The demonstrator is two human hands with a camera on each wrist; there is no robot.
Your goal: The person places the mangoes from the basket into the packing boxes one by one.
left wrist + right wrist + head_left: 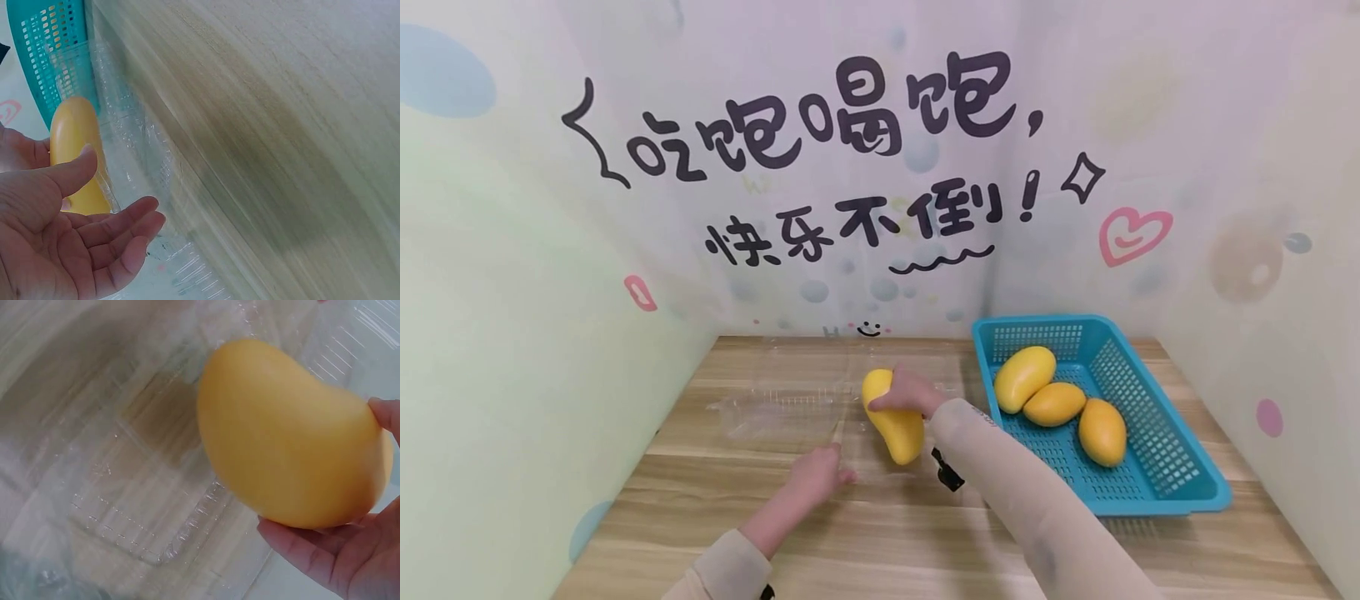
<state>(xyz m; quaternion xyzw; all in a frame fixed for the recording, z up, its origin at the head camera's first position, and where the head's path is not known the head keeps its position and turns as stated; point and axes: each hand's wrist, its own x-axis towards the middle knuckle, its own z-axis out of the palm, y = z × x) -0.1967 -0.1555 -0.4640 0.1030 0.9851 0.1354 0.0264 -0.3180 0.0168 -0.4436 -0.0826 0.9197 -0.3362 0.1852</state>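
A yellow mango [901, 429] is gripped by my right hand [912, 393] over the clear plastic clamshell box [778, 414]. In the right wrist view the thumb and fingers hold one end of the mango [287, 437], and a moulded compartment of the box [134, 506] lies beneath. My left hand [812, 477] is at the box's near side, a finger stretched toward its middle. In the left wrist view that hand [69, 231] has its thumb apart from loosely bent fingers, which overlap the box's clear wall [140, 150], with the mango behind the thumb.
To the right stands a blue perforated basket [1150, 507] with three more mangoes [1054, 406] in it. The wood-grain table [685, 500] meets a printed curtain [850, 300] at the back and pale walls at both sides.
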